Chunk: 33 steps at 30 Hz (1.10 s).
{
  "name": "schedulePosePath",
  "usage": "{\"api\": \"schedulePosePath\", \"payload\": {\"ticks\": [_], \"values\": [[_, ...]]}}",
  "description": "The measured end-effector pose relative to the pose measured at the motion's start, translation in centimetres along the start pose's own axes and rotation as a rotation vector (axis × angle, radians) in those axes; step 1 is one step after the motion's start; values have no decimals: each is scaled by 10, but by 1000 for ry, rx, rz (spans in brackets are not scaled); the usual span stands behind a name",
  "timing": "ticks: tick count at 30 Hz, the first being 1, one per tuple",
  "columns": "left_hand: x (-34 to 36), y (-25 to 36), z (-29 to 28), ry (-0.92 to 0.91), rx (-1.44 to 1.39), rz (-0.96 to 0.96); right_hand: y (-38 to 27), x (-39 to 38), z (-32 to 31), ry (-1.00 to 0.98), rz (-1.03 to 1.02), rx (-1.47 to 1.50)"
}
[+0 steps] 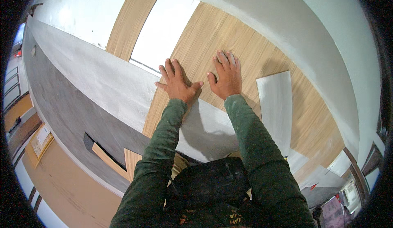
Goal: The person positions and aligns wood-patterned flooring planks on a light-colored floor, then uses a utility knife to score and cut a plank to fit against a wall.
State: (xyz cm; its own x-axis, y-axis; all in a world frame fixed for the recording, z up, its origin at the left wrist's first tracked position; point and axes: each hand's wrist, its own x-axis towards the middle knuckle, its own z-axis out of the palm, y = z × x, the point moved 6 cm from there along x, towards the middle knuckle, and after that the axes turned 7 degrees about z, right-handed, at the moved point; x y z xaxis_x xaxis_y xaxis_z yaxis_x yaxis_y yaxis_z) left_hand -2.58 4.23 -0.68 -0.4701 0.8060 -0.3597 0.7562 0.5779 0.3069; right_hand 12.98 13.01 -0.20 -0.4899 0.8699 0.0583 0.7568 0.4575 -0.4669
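Wood-grain boards [239, 35] with a light brown face lie side by side in the middle and right of the view, forming a broad panel beneath and beyond the person's two hands. The left hand [179, 82] rests palm down at the left edge of this panel, its fingers fanned wide, with the little finger reaching out past the edge and the thumb pointing toward the other hand. The right hand [227, 76] lies flat on the boards just beside it, fingers pointing away from the body and slightly parted, the thumb held out toward the left. Neither hand grips anything, and a gap separates the two thumbs. Below the left hand, the leftmost board continues across a pale grey band [102, 74] toward the dark grey surface [73, 91]. Farther left, a single wood-grain strip [133, 23] stands apart from the panel, with a white section [166, 21] between them. To the right of the right hand, a pale grey plank [275, 105] lies over the wood-grain face, near the right forearm. Dark green sleeves [157, 162] cover both arms. At lower left, wood-grain offcuts [109, 161] lie on the dark grey surface, close to the left forearm; beyond them is a large tan sheet [69, 187].
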Motion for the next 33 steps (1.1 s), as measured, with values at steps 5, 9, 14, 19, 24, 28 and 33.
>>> {"api": "schedulePosePath", "payload": {"ticks": [5, 9, 14, 19, 24, 28, 33], "values": [[1, -1, 4, -1, 7, -1, 2, 0, 2, -72, 30, 13], [2, -5, 11, 8, -7, 17, 2, 1, 0, -91, 37, 12], [3, -13, 20, 63, 74, 53, 2, 3, 3, -119, 45, 21], [5, -8, 16, 44, 79, 51, 3, 3, 5, -106, 38, 34], [4, -7, 11, 36, 55, 61, 2, 3, 6, -95, 55, -2], [3, -8, 13, 26, 43, 70, 3, 1, 7, -95, 46, -1], [3, -12, 15, 24, 21, 82, 2, 2, 4, -48, 20, 21]]}}
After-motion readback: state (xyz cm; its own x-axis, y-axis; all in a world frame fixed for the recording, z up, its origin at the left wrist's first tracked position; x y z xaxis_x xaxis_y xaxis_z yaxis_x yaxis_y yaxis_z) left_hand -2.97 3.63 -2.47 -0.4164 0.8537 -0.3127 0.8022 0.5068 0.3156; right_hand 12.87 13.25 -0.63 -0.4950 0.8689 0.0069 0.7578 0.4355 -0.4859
